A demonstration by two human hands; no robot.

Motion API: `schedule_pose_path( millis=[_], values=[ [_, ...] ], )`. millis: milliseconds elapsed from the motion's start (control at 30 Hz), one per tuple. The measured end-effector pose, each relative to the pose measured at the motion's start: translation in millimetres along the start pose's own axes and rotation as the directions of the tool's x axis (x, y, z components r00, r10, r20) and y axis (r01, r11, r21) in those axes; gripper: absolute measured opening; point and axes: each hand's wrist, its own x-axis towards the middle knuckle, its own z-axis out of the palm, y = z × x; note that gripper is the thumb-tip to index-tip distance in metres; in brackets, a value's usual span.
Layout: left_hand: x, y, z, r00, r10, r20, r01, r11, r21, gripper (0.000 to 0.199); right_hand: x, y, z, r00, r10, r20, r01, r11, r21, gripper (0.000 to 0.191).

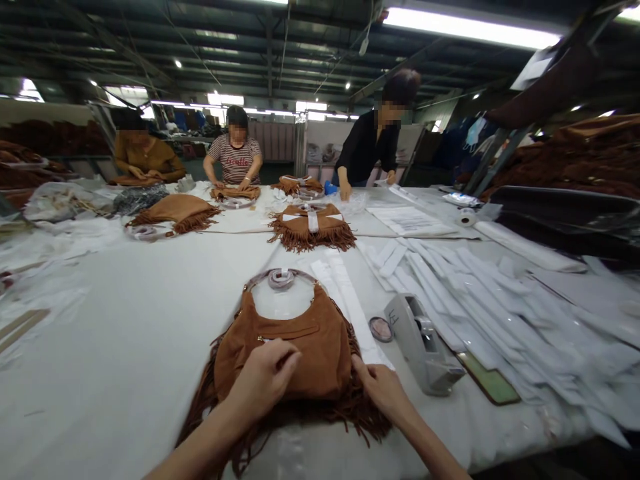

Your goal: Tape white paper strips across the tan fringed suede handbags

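Observation:
A brown suede handbag (320,347) with long fringe lies flat on the table before me, its curved handle pointing away. A wrapped ring-like coil (281,279) sits inside the handle's loop. My left hand (267,373) is over the bag's front, just below the zipper (287,333). Its fingers are curled closed, and what they hold, if anything, is hidden. My right hand (383,387) grips the bag's right edge by the fringe, thumb on top and the other fingers partly out of sight.
A grey tape dispenser (423,343) and a tape roll (381,329) stand right of the bag. Beyond are white strips (465,293) in a heap. Another fringed bag (314,225) lies ahead. Several co-workers, one in a striped shirt (235,157), work across the table (125,320).

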Motion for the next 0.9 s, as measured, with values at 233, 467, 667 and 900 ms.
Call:
schedule_pose_path(
  millis=[233, 467, 667, 900],
  values=[
    [75.7, -44.1, 13.4, 0.919, 0.108, 0.378, -0.148, 0.986, 0.079, 0.024, 25.6, -12.0, 7.9, 0.990, 0.016, 0.137, -0.003, 0.996, -0.088, 0.054],
    [57.8, -79.2, 27.5, 0.784, 0.184, 0.593, -0.330, 0.932, 0.148, 0.046, 54.1, -2.5, 21.2, 0.952, -0.038, 0.303, -0.009, 0.988, 0.154, 0.048],
    [45.8, -105.9, 52.5, 0.805, 0.142, 0.576, -0.387, 0.862, 0.327, 0.049, 48.6, 8.3, 31.5, 0.962, -0.037, 0.270, -0.035, 0.965, 0.259, 0.038],
    [32.7, -135.7, 67.9, 0.845, 0.232, 0.482, -0.461, 0.771, 0.438, 0.051, 39.1, 38.0, 49.7, 0.988, 0.084, 0.128, -0.123, 0.936, 0.331, 0.041]
  ],
)
